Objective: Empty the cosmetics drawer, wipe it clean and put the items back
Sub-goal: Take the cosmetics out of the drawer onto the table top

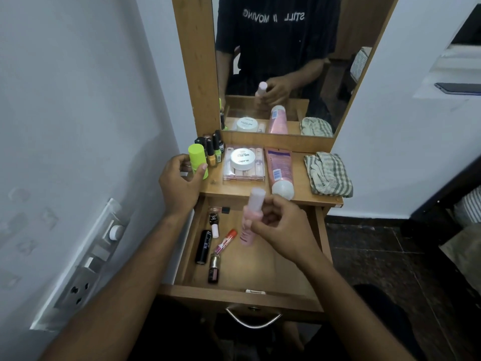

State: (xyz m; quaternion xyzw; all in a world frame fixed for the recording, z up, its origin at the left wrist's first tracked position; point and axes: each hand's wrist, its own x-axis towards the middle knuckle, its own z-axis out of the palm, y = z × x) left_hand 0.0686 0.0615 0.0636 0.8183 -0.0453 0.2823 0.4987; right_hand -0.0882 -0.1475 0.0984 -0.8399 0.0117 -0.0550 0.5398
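**Both hands full over the open drawer**

My left hand is wrapped around a lime-green bottle at the left edge of the dresser shelf, left of the frame's centre; the bottle stands upright just beside a cluster of nail polish bottles. My right hand grips a pale pink bottle by its upper part, holding it roughly upright above the open drawer in the middle of the frame. My two hands are well apart, each closed around its own bottle.

A few things lie in the drawer, all toward its left side: a black tube, a small white-capped bottle, a red-capped stick and a small dark bottle near the front.

On the shelf above, a white round jar sits on top of a clear box. Right of it a pink tube lies with its white cap toward me, and a checked cloth is bunched at the right end. The mirror fills the upper centre of the frame.
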